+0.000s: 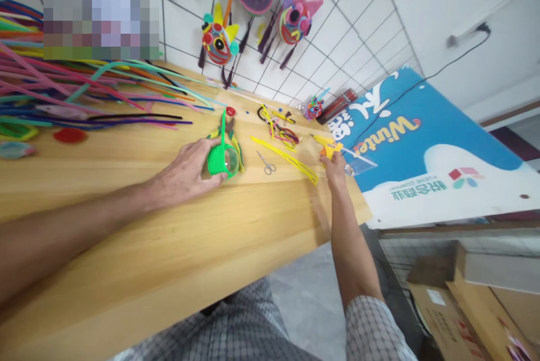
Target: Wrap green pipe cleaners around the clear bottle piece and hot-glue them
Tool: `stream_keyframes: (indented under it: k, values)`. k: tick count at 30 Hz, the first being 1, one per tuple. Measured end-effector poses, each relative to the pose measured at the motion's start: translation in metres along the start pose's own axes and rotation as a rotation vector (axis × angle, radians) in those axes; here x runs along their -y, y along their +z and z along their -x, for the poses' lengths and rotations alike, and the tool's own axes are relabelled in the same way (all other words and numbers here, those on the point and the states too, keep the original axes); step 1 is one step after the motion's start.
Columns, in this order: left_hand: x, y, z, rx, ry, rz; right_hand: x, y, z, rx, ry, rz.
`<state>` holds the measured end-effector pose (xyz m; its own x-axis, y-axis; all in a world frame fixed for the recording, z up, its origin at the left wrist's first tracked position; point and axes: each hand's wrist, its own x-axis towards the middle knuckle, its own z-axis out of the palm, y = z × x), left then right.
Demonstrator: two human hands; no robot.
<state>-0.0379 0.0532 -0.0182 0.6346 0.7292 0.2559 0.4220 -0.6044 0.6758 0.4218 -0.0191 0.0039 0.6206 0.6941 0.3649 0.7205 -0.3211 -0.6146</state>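
My left hand curls round a clear plastic cup-like piece wrapped in a green pipe cleaner, whose loose end sticks upward. Behind it lie pliers with green and yellow handles, partly hidden by the cup. Off to the right, my right hand is closed on a yellow and orange glue gun, with a pale glue stick lying behind it. Between my hands, small scissors and yellow pipe cleaners rest on the wooden table.
Many coloured pipe cleaners are piled at the left. A red round piece lies near them. Decorated masks hang on the tiled wall. A blue sign board leans at the right, with cardboard boxes below.
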Motion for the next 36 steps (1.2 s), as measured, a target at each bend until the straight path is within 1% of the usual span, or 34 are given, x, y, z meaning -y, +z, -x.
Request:
stream_keyframes:
  k: [3, 6, 9, 11, 14, 16, 18, 22, 25, 30, 36]
  values:
    - [-0.001, -0.001, 0.0, -0.01, 0.045, 0.01, 0.03, 0.0, 0.006, 0.016, 0.025, -0.112]
    - [-0.001, -0.001, 0.001, -0.006, 0.036, -0.01, 0.071, 0.007, 0.021, 0.045, 0.014, -0.2]
    - [0.001, -0.001, 0.002, -0.022, 0.05, 0.016, 0.116, 0.023, 0.045, 0.109, -0.03, -0.32]
    - [0.003, 0.0, 0.002, -0.041, 0.074, 0.055, 0.141, 0.037, 0.062, 0.149, -0.074, -0.346]
    - [0.006, 0.001, 0.003, -0.073, 0.087, 0.103, 0.162, 0.054, 0.084, 0.204, -0.123, -0.296]
    - [0.006, 0.002, 0.003, -0.082, 0.085, 0.12, 0.165, 0.061, 0.094, 0.232, -0.125, -0.253]
    - [0.005, 0.002, 0.003, -0.075, 0.076, 0.127, 0.161, 0.064, 0.1, 0.245, -0.129, -0.221]
    - [0.004, 0.0, 0.002, -0.054, 0.059, 0.118, 0.151, 0.065, 0.106, 0.255, -0.143, -0.192]
    - [0.004, 0.0, 0.002, -0.038, 0.052, 0.104, 0.148, 0.066, 0.109, 0.281, -0.135, -0.177]
    - [0.003, 0.0, 0.002, -0.013, 0.039, 0.086, 0.149, 0.068, 0.115, 0.321, -0.2, -0.156]
    - [0.005, 0.003, 0.002, 0.002, 0.067, 0.063, 0.149, 0.07, 0.119, 0.332, -0.259, -0.172]
